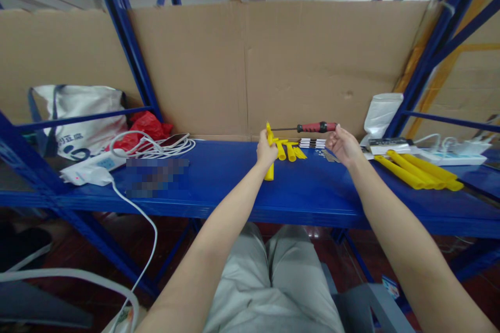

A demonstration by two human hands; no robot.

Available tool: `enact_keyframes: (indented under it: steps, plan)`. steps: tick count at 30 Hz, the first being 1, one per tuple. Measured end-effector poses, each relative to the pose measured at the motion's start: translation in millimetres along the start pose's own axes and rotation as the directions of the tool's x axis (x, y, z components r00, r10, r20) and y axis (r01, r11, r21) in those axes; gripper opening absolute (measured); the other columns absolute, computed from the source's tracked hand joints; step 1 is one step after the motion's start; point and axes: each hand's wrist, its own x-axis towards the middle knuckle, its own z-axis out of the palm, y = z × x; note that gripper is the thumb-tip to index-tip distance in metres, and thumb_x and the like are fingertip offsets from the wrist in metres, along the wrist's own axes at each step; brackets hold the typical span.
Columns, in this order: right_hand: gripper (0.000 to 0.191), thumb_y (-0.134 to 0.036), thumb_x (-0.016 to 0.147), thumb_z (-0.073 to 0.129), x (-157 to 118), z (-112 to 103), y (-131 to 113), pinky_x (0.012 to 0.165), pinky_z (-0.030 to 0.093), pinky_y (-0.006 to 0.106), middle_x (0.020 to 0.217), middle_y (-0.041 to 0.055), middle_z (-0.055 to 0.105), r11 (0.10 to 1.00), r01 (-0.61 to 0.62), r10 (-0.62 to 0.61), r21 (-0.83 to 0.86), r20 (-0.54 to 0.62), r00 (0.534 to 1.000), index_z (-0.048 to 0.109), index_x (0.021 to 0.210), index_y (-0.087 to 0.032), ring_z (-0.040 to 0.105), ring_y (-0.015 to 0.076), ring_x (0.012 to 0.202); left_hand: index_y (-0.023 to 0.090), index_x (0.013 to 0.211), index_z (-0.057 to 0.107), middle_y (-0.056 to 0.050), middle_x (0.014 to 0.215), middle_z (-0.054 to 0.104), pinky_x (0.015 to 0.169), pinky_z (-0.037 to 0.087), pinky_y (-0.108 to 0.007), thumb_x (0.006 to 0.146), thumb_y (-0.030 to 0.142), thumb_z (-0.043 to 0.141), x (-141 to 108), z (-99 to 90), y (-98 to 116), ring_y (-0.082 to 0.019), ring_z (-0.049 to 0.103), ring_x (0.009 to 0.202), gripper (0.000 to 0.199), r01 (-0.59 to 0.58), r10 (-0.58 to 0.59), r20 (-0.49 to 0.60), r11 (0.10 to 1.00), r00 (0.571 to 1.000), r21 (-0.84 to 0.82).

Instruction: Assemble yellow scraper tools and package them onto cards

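Note:
My left hand is closed round a yellow plastic part that stands upright over the blue shelf. A screwdriver with a red and black handle lies level, its thin shaft reaching left to the upper end of the yellow part. Whether its tip sits in the part is too small to tell. The fingers of my right hand pinch the handle's far right end. Just right of my left hand lie several smaller yellow pieces. Small metal pieces lie below my right hand, beside a stack of white and black strips.
Long yellow tubes lie at the right, near a white power strip. On the left are a cloth bag, a red plastic bag, coiled white cables and a power adapter. Cardboard walls the back of the blue shelf.

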Motion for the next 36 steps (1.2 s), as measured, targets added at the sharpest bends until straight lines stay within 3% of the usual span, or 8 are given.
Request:
enact_keyframes:
  steps: [8, 12, 17, 23, 36]
  plan:
    - [0.031, -0.042, 0.082, 0.060, 0, 0, -2, 0.041, 0.035, 0.017, 0.047, -0.0057, 0.044, 0.996, -0.091, 0.092, -0.019, 0.042, 0.995, 0.048, 0.065, -0.019, 0.040, 0.0048, 0.040, 0.027, 0.124, 0.044, -0.005, 0.121, 0.060, 0.095, 0.044, -0.034, 0.075, 0.000, 0.051, 2, 2.2, -5, -0.020, 0.059, 0.109, 0.057, -0.011, 0.011, 0.012, 1.000, 1.000, -0.003]
    - [0.030, -0.049, 0.081, 0.059, -2, -1, -2, 0.039, 0.032, 0.018, 0.043, -0.0070, 0.039, 0.997, -0.072, 0.073, -0.027, 0.071, 0.995, 0.051, 0.073, -0.021, 0.037, 0.0058, 0.038, 0.028, 0.124, 0.044, -0.004, 0.123, 0.059, 0.093, 0.045, -0.034, 0.074, 0.000, 0.053, 4, 3.5, -7, -0.019, 0.059, 0.108, 0.059, -0.016, 0.016, 0.023, 1.000, 1.000, -0.009]
    - [0.033, -0.053, 0.079, 0.060, -3, -1, -3, 0.042, 0.037, 0.018, 0.048, -0.0071, 0.043, 0.995, -0.046, 0.051, -0.084, 0.054, 0.997, 0.052, 0.076, -0.021, 0.041, 0.0055, 0.040, 0.028, 0.123, 0.044, -0.004, 0.120, 0.061, 0.092, 0.045, -0.034, 0.074, 0.000, 0.052, 4, 3.0, -6, -0.019, 0.059, 0.107, 0.057, 0.007, -0.007, 0.018, 1.000, 1.000, 0.013]
    - [0.025, -0.041, 0.079, 0.065, -3, 1, -2, 0.049, 0.045, 0.016, 0.056, -0.0061, 0.053, 0.999, -0.008, 0.010, -0.048, 0.034, 0.999, 0.052, 0.074, -0.020, 0.049, 0.0044, 0.045, 0.027, 0.122, 0.045, -0.005, 0.120, 0.061, 0.092, 0.046, -0.034, 0.074, 0.000, 0.052, 5, 2.6, -6, -0.020, 0.059, 0.108, 0.055, 0.012, -0.012, 0.014, 1.000, 1.000, 0.018]
    - [0.038, -0.048, 0.070, 0.072, -3, 0, 0, 0.041, 0.041, 0.015, 0.045, -0.0077, 0.048, 0.996, -0.029, 0.030, -0.085, 0.010, 0.999, 0.045, 0.068, -0.021, 0.045, 0.0050, 0.040, 0.030, 0.123, 0.045, -0.003, 0.119, 0.061, 0.087, 0.049, -0.034, 0.075, 0.005, 0.056, 9, 6.6, -15, -0.019, 0.061, 0.104, 0.055, -0.007, 0.008, 0.057, 1.000, 0.998, -0.030]
